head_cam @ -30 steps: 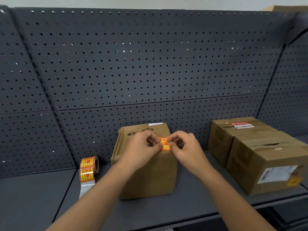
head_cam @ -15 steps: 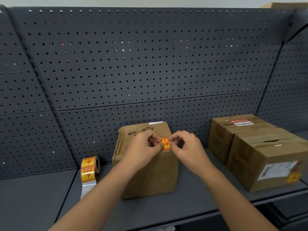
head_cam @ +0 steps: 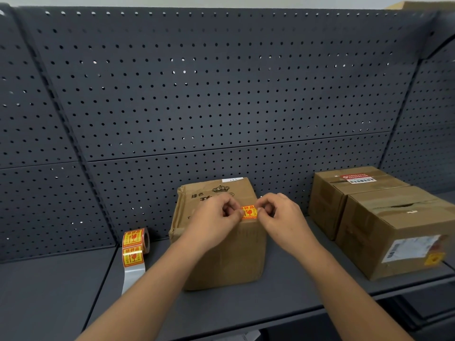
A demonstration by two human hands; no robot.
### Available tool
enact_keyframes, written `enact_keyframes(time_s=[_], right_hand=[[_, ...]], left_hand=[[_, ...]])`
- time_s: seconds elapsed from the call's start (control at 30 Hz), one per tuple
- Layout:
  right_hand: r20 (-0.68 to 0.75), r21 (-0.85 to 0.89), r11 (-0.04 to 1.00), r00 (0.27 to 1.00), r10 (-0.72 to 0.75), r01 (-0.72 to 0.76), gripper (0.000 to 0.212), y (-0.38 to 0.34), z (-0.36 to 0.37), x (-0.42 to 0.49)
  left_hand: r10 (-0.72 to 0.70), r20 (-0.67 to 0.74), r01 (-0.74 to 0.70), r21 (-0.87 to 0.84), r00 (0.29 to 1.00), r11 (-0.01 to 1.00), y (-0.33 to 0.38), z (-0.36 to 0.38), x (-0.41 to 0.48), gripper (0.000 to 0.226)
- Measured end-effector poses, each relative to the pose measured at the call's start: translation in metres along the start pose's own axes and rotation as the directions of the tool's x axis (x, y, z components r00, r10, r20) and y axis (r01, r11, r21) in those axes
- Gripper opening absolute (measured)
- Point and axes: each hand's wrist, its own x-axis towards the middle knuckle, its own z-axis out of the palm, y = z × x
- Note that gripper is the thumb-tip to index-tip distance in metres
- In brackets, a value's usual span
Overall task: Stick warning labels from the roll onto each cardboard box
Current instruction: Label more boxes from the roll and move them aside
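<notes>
Pinching the warning label [head_cam: 249, 212] by its two side edges, the left hand [head_cam: 216, 217] and the right hand [head_cam: 283, 217] each have thumb and forefinger closed on it, with the other fingers curled in. The label sits at the top front edge of the middle cardboard box [head_cam: 221, 262], toward that box's right corner. Whether its back is already touching the cardboard cannot be told.

The label looks thin, light and floppy, with a tacky back that would likely cling to skin or fold onto itself. The outer margins are the sensible place to hold it, laying one side down first and then smoothing across. The box looks stiff enough to press against, though its left side is creased, so firm pressure probably suits the flat top near the edge.

Left of that box, the label roll [head_cam: 135, 239] stands on edge on the shelf [head_cam: 283, 299], with its backing strip trailing forward. It is probably light enough to skid when pulled. Right of that box, and apart from it, stand two more cardboard boxes [head_cam: 394, 232].
</notes>
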Motion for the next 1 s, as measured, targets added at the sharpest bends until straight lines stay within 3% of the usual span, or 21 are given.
enact_keyframes(time_s=[0.17,0.3,0.47,0.63,0.9,1.0], right_hand=[[-0.003,0.059,0.996,0.998,0.068,-0.068,0.01,0.0,0.006,0.002],[0.047,0.139,0.973,0.983,0.178,-0.183,0.007,0.002,0.005,0.008],[0.072,0.128,0.962,0.97,0.232,-0.24,0.037,0.0,0.01,0.022],[0.136,0.156,0.948,0.957,0.256,-0.276,0.03,0.002,0.018,0.023],[0.115,-0.014,0.975,0.969,0.221,-0.22,0.022,-0.003,0.02,0.024],[0.085,-0.073,0.973,0.971,0.225,-0.219,0.027,-0.01,0.019,0.025]], left_hand=[[-0.017,0.019,0.015,0.09,1.0,0.996,0.0,0.003,-0.001,0.017],[-0.035,0.012,0.034,0.081,0.999,0.996,-0.001,0.003,-0.001,0.014],[-0.031,-0.022,0.033,0.104,0.999,0.994,0.0,0.005,-0.002,0.012],[-0.035,-0.025,0.036,0.075,0.999,0.997,-0.004,0.003,-0.004,0.015],[-0.028,-0.062,0.032,0.068,0.998,0.997,-0.003,-0.002,-0.005,0.018],[-0.092,-0.062,0.097,0.084,0.994,0.992,-0.005,-0.004,0.009,0.019]])
